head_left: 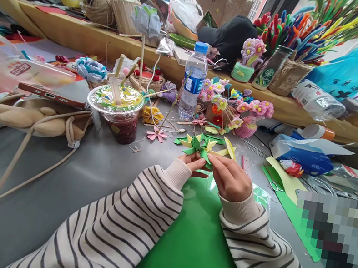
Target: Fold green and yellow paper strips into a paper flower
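Both my hands meet over the far end of a green sheet (193, 247) on the grey table. Between them is a folded paper piece (194, 145) of green and yellow strips with pointed tips. My left hand (192, 163) is closed on its near left side, fingers partly hidden under it. My right hand (231, 178) pinches its right side between thumb and fingers. More yellow and green strips (228, 149) lie just beyond; where they end and the held piece begins is hard to tell. A pink paper flower (157, 134) lies to the left.
A lidded drink cup (121, 128) and a water bottle (192, 85) stand beyond my left hand. Scissors (275, 185), green paper strips (301, 227) and a blue tissue pack (303, 153) lie right. A bag with long straps (39, 121) is left. Craft flowers (236, 102) line the shelf.
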Demonstrator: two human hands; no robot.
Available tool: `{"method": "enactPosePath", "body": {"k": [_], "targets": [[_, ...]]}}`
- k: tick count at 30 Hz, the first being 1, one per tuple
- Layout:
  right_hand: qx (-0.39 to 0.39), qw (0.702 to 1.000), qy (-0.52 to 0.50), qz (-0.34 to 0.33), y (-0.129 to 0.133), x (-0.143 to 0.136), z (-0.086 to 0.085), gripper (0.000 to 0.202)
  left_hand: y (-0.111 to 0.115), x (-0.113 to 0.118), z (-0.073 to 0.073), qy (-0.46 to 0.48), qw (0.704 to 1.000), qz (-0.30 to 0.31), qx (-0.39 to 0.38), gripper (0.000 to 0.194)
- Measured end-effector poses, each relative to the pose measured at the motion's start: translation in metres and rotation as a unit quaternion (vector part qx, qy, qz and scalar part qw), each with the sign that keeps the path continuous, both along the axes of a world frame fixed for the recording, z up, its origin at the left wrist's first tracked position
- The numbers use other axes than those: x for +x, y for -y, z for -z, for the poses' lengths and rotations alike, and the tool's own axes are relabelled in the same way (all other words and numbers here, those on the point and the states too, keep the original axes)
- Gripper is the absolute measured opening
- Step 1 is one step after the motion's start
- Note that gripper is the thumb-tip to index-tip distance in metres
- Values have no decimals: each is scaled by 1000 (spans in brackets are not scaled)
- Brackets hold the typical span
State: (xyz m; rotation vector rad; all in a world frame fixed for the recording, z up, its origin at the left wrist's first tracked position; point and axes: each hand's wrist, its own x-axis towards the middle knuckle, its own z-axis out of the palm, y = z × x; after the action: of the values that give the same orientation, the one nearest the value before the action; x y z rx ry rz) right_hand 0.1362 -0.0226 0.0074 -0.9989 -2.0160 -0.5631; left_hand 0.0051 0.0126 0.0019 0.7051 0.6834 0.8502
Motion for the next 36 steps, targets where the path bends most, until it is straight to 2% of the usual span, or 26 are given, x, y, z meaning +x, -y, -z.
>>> {"method": "enactPosePath", "body": {"k": [3,8,13,19,27,31,36], "targets": [[1,1000,-12,12,3,-2,-1,25,-1,0,2,18,1000,7,-16,17],[7,1000,-20,0,5,-6,-4,24,-3,1,5,36,996,-31,-72,22],[3,1000,-15,-23,6,-7,-6,23,-3,0,8,40,999,6,-34,25],[11,999,-5,-31,7,-6,-4,22,-2,1,7,35,999,-15,-10,28],[29,999,41,-22,8,-4,-2,28,-3,0,14,35,999,-12,18,28],[26,999,38,-23,7,-2,-2,29,-1,0,11,45,999,-9,19,33],[22,999,-10,-34,10,-2,-3,27,-1,2,5,82,994,-65,-26,24]]}}
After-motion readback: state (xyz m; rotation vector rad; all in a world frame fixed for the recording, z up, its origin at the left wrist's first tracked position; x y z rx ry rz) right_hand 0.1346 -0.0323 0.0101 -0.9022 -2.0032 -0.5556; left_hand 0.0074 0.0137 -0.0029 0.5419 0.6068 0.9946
